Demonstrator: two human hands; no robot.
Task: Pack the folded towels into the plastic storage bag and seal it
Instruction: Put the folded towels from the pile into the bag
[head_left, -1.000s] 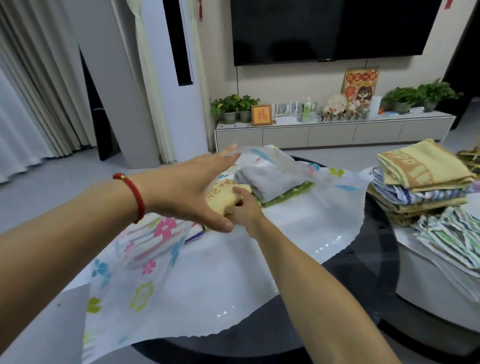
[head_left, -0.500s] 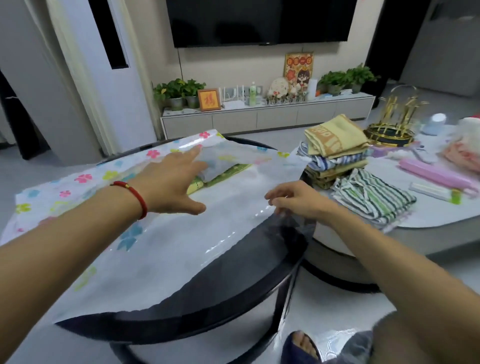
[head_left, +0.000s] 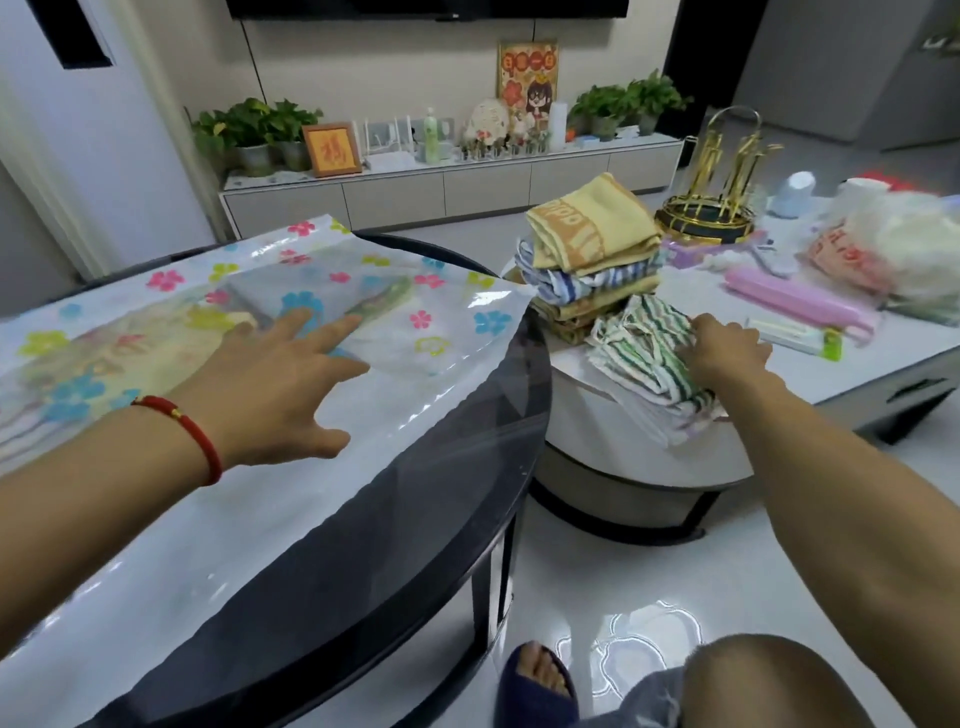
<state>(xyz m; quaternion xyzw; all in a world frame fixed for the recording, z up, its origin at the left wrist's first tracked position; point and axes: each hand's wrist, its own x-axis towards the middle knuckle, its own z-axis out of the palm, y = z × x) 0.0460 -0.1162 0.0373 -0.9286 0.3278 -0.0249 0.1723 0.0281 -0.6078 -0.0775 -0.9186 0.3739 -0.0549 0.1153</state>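
Observation:
A clear plastic storage bag (head_left: 426, 332) printed with coloured flowers lies flat across the dark round table (head_left: 447, 499). Folded towels (head_left: 291, 301) show through it near its far end. My left hand (head_left: 275, 384) rests flat on top of the bag, fingers spread and straight. On the white table to the right stands a stack of folded towels (head_left: 592, 244), a yellow one on top. In front of it lies a green-and-white striped towel (head_left: 639, 343). My right hand (head_left: 727, 353) grips that striped towel at its right edge, fingers curled into the cloth.
A gold wire rack (head_left: 711, 208), a pink case (head_left: 800, 306), a tube and white plastic bags (head_left: 893, 249) sit on the white table (head_left: 649, 457). A low TV cabinet with plants stands at the far wall. My knee and slippered foot are at the bottom right.
My right hand left the bag's mouth and reached right onto the striped towel. My left hand let the bag's top layer drop flat and now lies on it. The view swung right.

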